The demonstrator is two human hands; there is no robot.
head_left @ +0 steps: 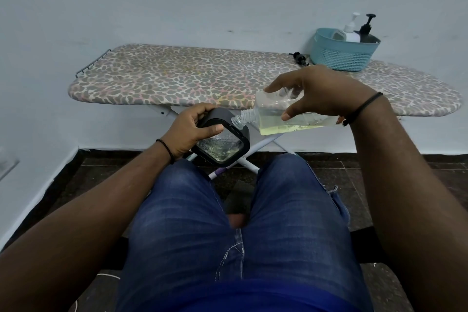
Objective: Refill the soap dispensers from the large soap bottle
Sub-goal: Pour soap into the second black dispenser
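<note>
Right hand [321,94] grips tilted soap bottle [291,119], neck seemingly touching left hand's [187,132] held dispenser [222,142].

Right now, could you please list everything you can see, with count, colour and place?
Clear plastic soap bottle: one, pale yellow liquid, tipped sideways, neck at the dispenser's top.
Black square-framed clear dispenser: one, above the lap.
Ironing board with spotted cover: one, grey-beige, along the wall.
Teal plastic basket: one, on the board's right part.
White pump bottle: one, in the basket.
Black pump bottle: one, in the basket.
Loose black pump head: one, on the board left of the basket.
Left hand: grips the dispenser.
Right hand: holds the soap bottle.
</note>
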